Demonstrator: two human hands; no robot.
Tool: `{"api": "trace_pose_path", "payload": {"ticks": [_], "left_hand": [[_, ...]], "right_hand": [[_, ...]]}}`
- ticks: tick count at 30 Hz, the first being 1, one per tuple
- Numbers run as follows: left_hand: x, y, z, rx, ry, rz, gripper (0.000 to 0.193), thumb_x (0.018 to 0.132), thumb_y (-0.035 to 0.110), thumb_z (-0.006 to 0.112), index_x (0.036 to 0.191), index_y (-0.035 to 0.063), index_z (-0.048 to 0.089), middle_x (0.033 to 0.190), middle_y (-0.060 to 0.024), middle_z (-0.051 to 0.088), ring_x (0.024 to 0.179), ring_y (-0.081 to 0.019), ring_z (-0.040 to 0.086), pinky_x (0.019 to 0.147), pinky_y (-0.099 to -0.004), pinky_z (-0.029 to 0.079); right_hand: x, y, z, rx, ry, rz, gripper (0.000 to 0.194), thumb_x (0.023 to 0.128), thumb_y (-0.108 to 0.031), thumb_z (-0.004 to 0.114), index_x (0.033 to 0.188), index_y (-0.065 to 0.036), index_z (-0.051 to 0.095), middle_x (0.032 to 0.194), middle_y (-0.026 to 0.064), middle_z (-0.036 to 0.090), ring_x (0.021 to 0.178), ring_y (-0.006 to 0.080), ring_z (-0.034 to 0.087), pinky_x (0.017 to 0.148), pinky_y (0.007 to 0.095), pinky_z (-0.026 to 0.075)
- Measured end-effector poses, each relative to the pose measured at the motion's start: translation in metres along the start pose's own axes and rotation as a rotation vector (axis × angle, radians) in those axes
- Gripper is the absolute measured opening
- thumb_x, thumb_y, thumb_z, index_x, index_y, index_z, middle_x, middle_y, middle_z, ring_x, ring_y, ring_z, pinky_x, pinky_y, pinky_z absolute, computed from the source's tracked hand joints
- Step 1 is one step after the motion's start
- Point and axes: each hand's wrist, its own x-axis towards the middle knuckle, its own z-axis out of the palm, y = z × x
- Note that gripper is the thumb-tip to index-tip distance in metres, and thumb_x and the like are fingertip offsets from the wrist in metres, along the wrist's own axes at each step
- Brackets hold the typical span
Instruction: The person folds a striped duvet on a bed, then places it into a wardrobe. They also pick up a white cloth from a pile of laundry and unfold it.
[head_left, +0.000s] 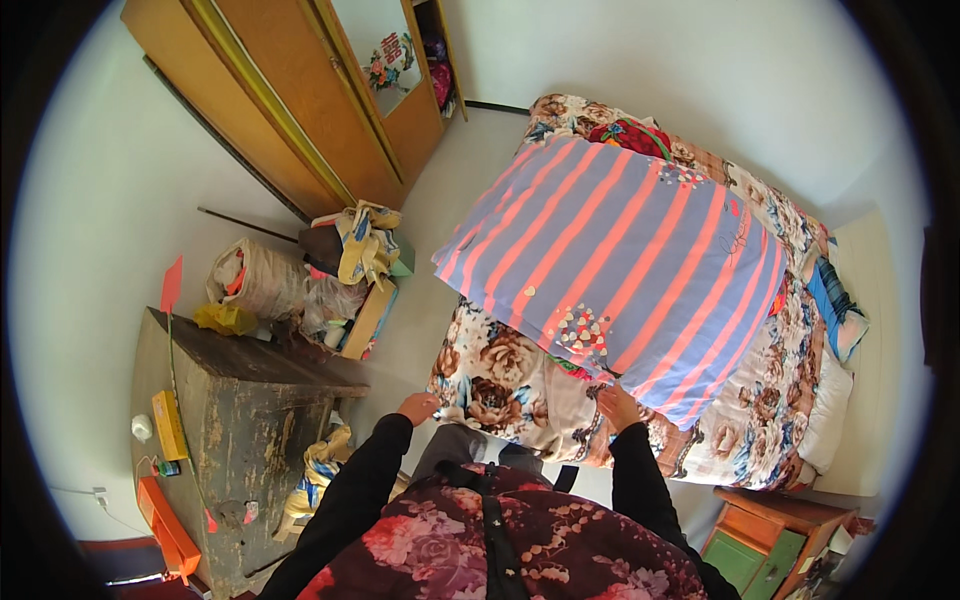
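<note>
A blue-grey quilt with coral stripes and small heart prints (600, 247) lies spread at a slant over the bed. My right hand (618, 409) is at its near edge, with fingertips pinching the cloth beside a small dark fold. Under the quilt shows a brown-and-white floral bedspread (499, 360). My left hand (418, 408) hangs by the bed's near left corner, next to the bedspread; its fingers are too small to read. A bit of red-and-green cloth (571, 367) peeks out from beneath the quilt, left of my right hand.
White and blue pillows (829, 409) lie along the bed's right end. A wooden wardrobe with a mirror (382, 52) stands at the back left. Bags and boxes (330, 300) crowd the floor beside a worn wooden cabinet (247, 405). A small green-and-orange cabinet (772, 536) stands at lower right.
</note>
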Motion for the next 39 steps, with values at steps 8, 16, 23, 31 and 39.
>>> {"api": "trace_pose_path", "payload": {"ticks": [8, 16, 23, 31, 39], "left_hand": [[0.023, 0.052, -0.026, -0.185, -0.116, -0.092, 0.021, 0.085, 0.020, 0.053, 0.091, 0.0015, 0.061, 0.082, -0.0079, 0.063, 0.070, -0.0169, 0.061, 0.064, -0.0316, 0.051], [0.037, 0.048, -0.103, -0.215, -0.181, -0.199, 0.028, 0.088, 0.025, 0.052, 0.106, 0.0029, 0.057, 0.087, -0.0064, 0.063, 0.076, -0.0143, 0.061, 0.064, -0.0277, 0.048], [0.071, 0.023, -0.125, -0.270, -0.256, -0.302, 0.029, 0.089, 0.030, 0.053, 0.106, 0.0061, 0.058, 0.090, -0.0059, 0.064, 0.077, -0.0128, 0.061, 0.062, -0.0251, 0.047], [0.162, 0.150, -0.089, -1.012, -0.513, -0.355, 0.091, 0.079, 0.064, 0.051, 0.135, -0.0020, 0.023, 0.142, -0.0173, 0.024, 0.133, -0.0261, 0.025, 0.103, -0.0521, 0.025], [0.253, 0.242, -0.014, -1.926, -0.131, -0.076, 0.071, 0.081, 0.050, 0.059, 0.132, 0.0075, 0.036, 0.132, -0.0065, 0.043, 0.117, -0.0247, 0.043, 0.098, -0.0401, 0.037]], "right_hand": [[0.032, 0.006, 0.101, 0.483, -0.110, 0.054, 0.109, 0.073, -0.061, 0.062, 0.138, 0.005, 0.005, 0.139, 0.0206, 0.029, 0.127, 0.0297, 0.033, 0.098, 0.0466, 0.035], [0.110, 0.032, 0.167, 0.725, 0.169, 0.104, 0.098, 0.066, -0.070, 0.061, 0.137, -0.014, 0.023, 0.137, 0.0161, 0.030, 0.127, 0.0294, 0.030, 0.099, 0.0574, 0.023], [0.089, -0.018, 0.201, 0.965, 0.102, -0.099, 0.042, 0.078, -0.040, 0.065, 0.111, -0.019, 0.051, 0.109, 0.0025, 0.057, 0.096, 0.0211, 0.053, 0.081, 0.0402, 0.042], [0.007, -0.156, 0.256, 0.975, 0.016, -0.286, 0.011, 0.083, -0.012, 0.063, 0.092, -0.008, 0.057, 0.087, 0.0044, 0.065, 0.077, 0.0166, 0.062, 0.063, 0.0280, 0.051], [-0.031, -0.136, 0.255, 0.983, 0.070, -0.191, 0.020, 0.085, -0.010, 0.059, 0.103, -0.004, 0.054, 0.102, 0.0076, 0.063, 0.091, 0.0204, 0.061, 0.078, 0.0334, 0.053]]}}
